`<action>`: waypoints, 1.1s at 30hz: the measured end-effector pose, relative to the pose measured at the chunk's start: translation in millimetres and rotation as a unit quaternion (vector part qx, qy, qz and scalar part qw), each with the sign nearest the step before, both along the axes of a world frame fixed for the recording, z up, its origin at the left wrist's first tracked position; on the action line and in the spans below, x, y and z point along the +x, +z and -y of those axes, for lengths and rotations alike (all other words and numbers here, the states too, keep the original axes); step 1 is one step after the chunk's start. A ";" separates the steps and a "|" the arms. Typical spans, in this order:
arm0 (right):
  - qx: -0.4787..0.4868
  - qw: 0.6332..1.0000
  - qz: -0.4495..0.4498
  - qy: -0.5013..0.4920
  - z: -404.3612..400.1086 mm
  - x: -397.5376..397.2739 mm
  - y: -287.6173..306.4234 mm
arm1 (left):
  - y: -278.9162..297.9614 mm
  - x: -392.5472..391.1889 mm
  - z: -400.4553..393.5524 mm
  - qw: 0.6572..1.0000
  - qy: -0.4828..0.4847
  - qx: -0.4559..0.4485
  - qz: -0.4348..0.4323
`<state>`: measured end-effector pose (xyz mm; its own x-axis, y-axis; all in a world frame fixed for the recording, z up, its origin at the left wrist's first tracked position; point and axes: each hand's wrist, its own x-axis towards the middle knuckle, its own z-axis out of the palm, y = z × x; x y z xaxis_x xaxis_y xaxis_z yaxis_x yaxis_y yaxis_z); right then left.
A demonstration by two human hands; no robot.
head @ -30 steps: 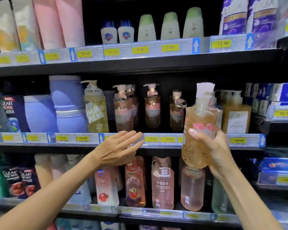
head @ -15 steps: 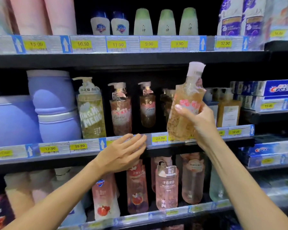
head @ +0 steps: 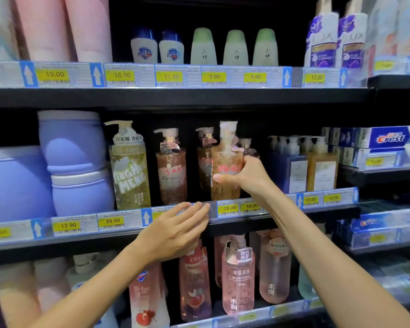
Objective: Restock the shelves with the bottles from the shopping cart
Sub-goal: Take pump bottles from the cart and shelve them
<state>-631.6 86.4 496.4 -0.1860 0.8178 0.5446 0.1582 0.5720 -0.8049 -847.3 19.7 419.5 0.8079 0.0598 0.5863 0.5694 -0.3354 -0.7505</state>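
Gripping one amber bottle (head: 225,176) — right hand (head: 247,177); left hand (head: 175,229) flat on shelf edge (head: 118,223)

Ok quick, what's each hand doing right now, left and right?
Left hand: open, fingers straight, resting against the shelf edge, holding nothing.
Right hand: closed around the amber pump bottle, holding it at the middle shelf.

Crest on toothpaste box (head: 388,138); LUX on bottle (head: 322,39).
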 end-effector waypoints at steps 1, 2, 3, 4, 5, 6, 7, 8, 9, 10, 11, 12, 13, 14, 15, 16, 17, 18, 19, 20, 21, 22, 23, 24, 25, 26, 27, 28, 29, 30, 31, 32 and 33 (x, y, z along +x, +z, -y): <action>-0.014 1.000 0.022 0.006 -1.6 -3.5 0.3 | -0.2 -0.4 0.0 1.000 -0.001 -0.002 0.001; -0.020 0.999 0.040 0.015 -2.9 -5.9 1.0 | -0.4 -0.8 -0.3 1.000 -0.003 -0.003 0.001; -0.021 0.998 0.056 0.023 -4.1 -7.2 2.4 | -0.9 -0.8 -0.4 1.000 -0.004 -0.006 0.001; -0.019 0.997 0.071 0.028 -5.1 -7.9 4.7 | -1.2 -0.8 -0.4 1.000 -0.005 -0.009 0.001; -0.016 0.996 0.086 0.029 -5.5 -8.3 7.2 | -1.2 -0.6 -0.2 1.000 -0.004 -0.012 0.000; -0.011 0.995 0.102 0.022 -6.4 -8.6 9.2 | -0.8 -0.5 0.2 1.000 -0.003 -0.013 0.000; -0.008 0.993 0.117 0.011 -7.4 -10.2 9.7 | -0.3 -0.3 0.7 1.000 -0.001 -0.014 -0.001; -0.007 0.991 0.134 -0.002 -8.0 -12.5 9.3 | 0.2 -0.2 1.1 1.000 0.000 -0.014 -0.003; -0.007 0.989 0.148 -0.011 -8.0 -14.9 8.0 | 0.6 -0.2 1.7 1.000 0.002 -0.015 -0.006; -0.008 0.987 0.159 -0.018 -7.9 -17.3 6.8 | 0.9 -0.3 2.1 1.000 0.002 -0.016 -0.010; -0.009 0.986 0.168 -0.020 -7.0 -18.0 6.5 | 1.2 -0.3 2.6 1.000 0.002 -0.016 -0.012; -0.013 0.985 0.174 -0.008 -5.9 -16.3 7.9 | 1.3 -0.3 3.0 1.000 0.001 -0.017 -0.010; -0.022 0.985 0.173 0.018 -5.8 -12.7 10.0 | 1.3 -0.3 3.2 1.000 0.001 -0.018 -0.008; -0.034 0.984 0.168 0.048 -6.7 -7.7 12.5 | 1.0 -0.4 3.2 1.000 0.002 -0.017 -0.006; -0.045 0.982 0.165 0.075 -7.4 -2.0 14.6 | 0.7 -0.3 2.8 1.000 0.005 -0.016 -0.005; -0.055 0.982 0.156 0.093 -8.4 3.1 16.5 | 0.1 -0.4 2.6 1.000 0.008 -0.016 -0.004; -0.061 0.982 0.147 0.096 -10.2 6.1 17.4 | -0.5 0.0 2.0 1.000 0.011 -0.015 -0.003; -0.062 0.984 0.147 0.078 -11.1 6.0 18.2 | -1.0 0.2 1.5 1.000 0.013 -0.014 -0.001; -0.055 0.986 0.153 0.042 -12.2 3.2 18.1 | -1.2 0.6 1.0 1.000 0.015 -0.012 0.000; -0.046 0.985 0.165 0.003 -12.6 -1.5 18.2 | -1.4 0.8 0.8 1.000 0.018 -0.011 0.000; -0.041 0.982 0.181 -0.030 -12.0 -6.7 18.1 | -1.4 0.8 0.7 1.000 0.020 -0.011 -0.001; -0.040 0.978 0.195 -0.056 -10.1 -11.0 18.0 | -1.6 0.6 0.9 1.000 0.022 -0.011 -0.002; -0.040 0.976 0.205 -0.060 -10.5 -13.8 17.7 | -1.6 0.6 1.0 1.000 0.023 -0.011 -0.003; -0.040 0.975 0.212 -0.050 -11.9 -14.9 17.1 | -1.6 0.4 1.2 1.000 0.023 -0.011 -0.003; -0.041 0.976 0.212 -0.032 -13.4 -14.3 16.4 | -1.5 0.3 1.2 1.000 0.023 -0.011 -0.002; -0.046 0.977 0.209 -0.014 -13.0 -12.4 16.5 | -1.8 0.3 1.4 1.000 0.022 -0.011 -0.001; -0.053 0.978 0.204 -0.005 -13.1 -9.9 15.8 | -2.0 0.5 1.3 1.000 0.023 -0.010 0.001; -0.057 0.978 0.200 -0.006 -13.7 -7.9 15.5 | -2.4 0.7 1.2 1.000 0.023 -0.007 0.001; -0.057 0.979 0.198 -0.011 -15.5 -6.8 15.0 | -2.5 0.9 0.9 1.000 0.024 -0.005 0.001; -0.053 0.979 0.196 -0.019 -16.8 -6.9 14.7 | -2.5 0.9 0.8 1.000 0.024 -0.005 0.001; -0.049 0.978 0.200 -0.025 -19.0 -8.0 14.3 | -2.4 1.0 1.0 1.000 0.024 -0.005 0.001; -0.044 0.977 0.206 -0.030 -19.0 -9.8 14.7 | -2.1 1.2 1.4 1.000 0.026 -0.004 0.001; -0.041 0.976 0.211 -0.035 -19.6 -11.7 15.1 | -1.6 1.4 1.8 1.000 0.028 -0.003 0.000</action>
<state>-643.3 106.1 511.5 -0.3209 0.8747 0.3632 0.5222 0.4833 -0.7027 -845.8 17.9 417.9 0.8030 0.1086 0.5861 0.5877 -0.3084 -0.7480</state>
